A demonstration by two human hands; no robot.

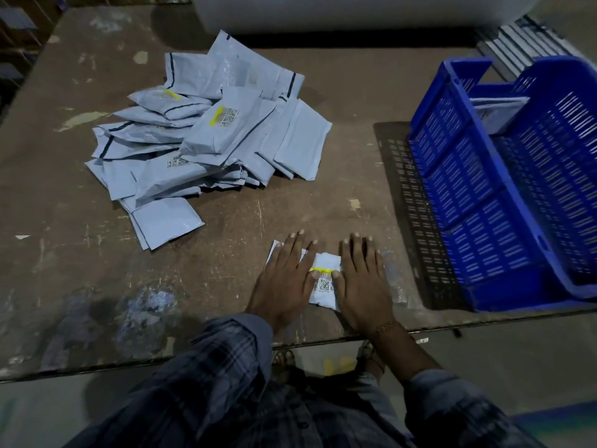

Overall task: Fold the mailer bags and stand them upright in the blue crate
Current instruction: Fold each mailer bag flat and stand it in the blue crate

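Note:
A grey mailer bag (324, 282) with a yellow strip and a barcode label lies flat near the table's front edge. My left hand (286, 279) presses its left part and my right hand (363, 282) presses its right part, palms down with the fingers spread. Both hands hide most of the bag. A loose pile of grey mailer bags (200, 140) lies at the back left of the table. The blue crate (504, 195) stands at the right, and one folded mailer bag (499, 113) stands upright at its far end.
The brown table (80, 270) is worn and scratched, and its front edge runs just below my wrists. A large white roll (355, 14) lies across the back. Grey slats (523, 40) sit behind the crate. My feet show on the floor under the table edge.

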